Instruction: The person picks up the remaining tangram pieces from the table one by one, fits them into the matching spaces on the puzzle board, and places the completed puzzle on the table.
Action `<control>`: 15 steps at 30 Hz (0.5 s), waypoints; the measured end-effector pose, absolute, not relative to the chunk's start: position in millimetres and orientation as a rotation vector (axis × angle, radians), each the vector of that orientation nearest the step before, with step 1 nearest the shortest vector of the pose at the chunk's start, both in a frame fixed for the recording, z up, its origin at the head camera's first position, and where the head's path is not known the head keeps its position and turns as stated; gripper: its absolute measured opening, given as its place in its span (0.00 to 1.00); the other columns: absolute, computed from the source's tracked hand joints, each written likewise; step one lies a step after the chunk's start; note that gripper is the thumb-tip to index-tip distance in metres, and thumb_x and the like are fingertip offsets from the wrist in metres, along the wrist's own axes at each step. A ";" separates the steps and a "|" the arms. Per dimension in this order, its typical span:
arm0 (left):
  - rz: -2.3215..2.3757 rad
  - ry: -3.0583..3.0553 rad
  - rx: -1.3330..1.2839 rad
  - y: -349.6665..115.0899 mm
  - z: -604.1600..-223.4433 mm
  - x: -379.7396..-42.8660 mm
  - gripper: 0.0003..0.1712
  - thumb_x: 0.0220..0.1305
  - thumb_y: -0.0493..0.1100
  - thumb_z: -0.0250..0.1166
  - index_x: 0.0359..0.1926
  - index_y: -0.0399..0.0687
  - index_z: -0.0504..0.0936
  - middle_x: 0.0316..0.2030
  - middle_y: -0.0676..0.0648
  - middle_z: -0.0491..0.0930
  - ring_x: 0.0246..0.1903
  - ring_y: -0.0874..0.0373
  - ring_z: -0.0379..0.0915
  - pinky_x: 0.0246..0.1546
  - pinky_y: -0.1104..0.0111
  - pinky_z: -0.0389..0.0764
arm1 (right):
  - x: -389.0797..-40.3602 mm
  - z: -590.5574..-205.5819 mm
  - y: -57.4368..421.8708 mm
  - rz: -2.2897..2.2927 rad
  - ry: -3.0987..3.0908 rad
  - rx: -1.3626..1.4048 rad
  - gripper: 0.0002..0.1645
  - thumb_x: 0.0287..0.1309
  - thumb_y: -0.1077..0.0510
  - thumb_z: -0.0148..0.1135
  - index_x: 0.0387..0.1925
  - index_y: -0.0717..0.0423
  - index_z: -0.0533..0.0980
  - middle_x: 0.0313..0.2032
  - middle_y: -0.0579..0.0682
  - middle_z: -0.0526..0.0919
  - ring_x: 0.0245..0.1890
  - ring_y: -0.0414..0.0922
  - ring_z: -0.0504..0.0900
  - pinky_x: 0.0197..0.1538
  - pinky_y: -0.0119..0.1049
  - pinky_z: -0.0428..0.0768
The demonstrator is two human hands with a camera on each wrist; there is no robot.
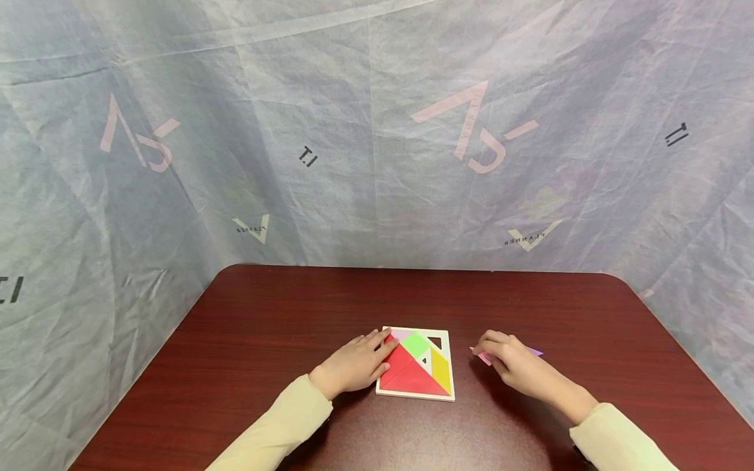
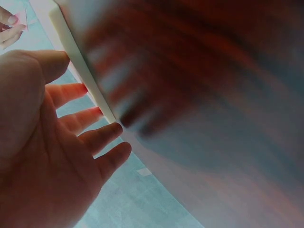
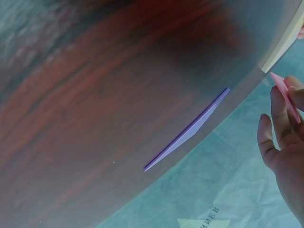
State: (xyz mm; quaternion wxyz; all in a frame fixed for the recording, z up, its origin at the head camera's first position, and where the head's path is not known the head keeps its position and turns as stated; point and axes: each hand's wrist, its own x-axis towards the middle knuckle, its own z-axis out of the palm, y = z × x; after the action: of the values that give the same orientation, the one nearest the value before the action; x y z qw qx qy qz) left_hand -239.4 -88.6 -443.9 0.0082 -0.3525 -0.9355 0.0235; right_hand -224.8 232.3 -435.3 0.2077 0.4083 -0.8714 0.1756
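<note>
Now, left hand [image 1: 356, 363]: fingers loosely straight, gripping nothing, laid over the left edge of the white board [image 1: 412, 395].
Right hand [image 1: 511, 361]: pinching the pink piece [image 3: 284, 95] between thumb and fingers, right of the board and apart from it.
Board: lying flat on the desk [image 1: 247, 327], roughly in front of the person.
Filled slots: two red triangles [image 1: 415, 381] along the left and near sides, a green square [image 1: 415, 345] toward the far side, a yellow piece [image 1: 440, 373] at the right, and a lilac piece [image 1: 400, 333] at the far left, partly under the left fingers.
Bare slots: a dark triangular one in the far right corner, and a smaller one between green and yellow.
Purple piece [image 3: 187, 130]: flat on the desk, just beside the right hand, which partly covers it in the head view.
Backdrop: grey printed cloth [image 1: 330, 98] behind the desk and along both sides.
Sleeves [image 1: 294, 415]: cream, on both arms.
</note>
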 end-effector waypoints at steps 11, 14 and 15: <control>0.107 -2.935 -1.091 -87.4 -443.9 -239.5 0.28 0.67 0.52 0.49 0.66 0.52 0.62 0.66 0.45 0.61 0.64 0.49 0.60 0.60 0.59 0.67 | -223.8 -431.9 221.2 0.501 -2.429 1.087 0.14 0.43 0.72 0.64 0.34 0.58 0.80 0.34 0.44 0.78 0.35 0.39 0.76 0.37 0.36 0.71; 0.113 -2.935 -1.091 -87.1 -443.7 -239.5 0.28 0.67 0.52 0.49 0.66 0.52 0.62 0.66 0.44 0.61 0.64 0.49 0.60 0.60 0.59 0.67 | -224.2 -432.1 218.4 0.511 -2.430 1.085 0.15 0.42 0.73 0.64 0.35 0.58 0.80 0.35 0.45 0.78 0.36 0.40 0.77 0.37 0.38 0.72; 0.114 -2.934 -1.092 -87.1 -443.6 -239.4 0.28 0.67 0.52 0.49 0.66 0.52 0.62 0.66 0.44 0.61 0.64 0.49 0.60 0.60 0.59 0.67 | -224.3 -432.2 217.4 0.515 -2.433 1.084 0.15 0.43 0.74 0.63 0.35 0.58 0.80 0.35 0.45 0.79 0.37 0.40 0.77 0.38 0.38 0.72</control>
State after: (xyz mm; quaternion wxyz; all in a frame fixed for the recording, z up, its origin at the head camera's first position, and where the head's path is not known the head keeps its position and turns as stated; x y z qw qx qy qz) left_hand -239.4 -87.1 -443.6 0.0045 -0.3486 -0.9366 0.0364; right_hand -224.3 217.4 -432.2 0.2129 0.3903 -0.8763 0.1856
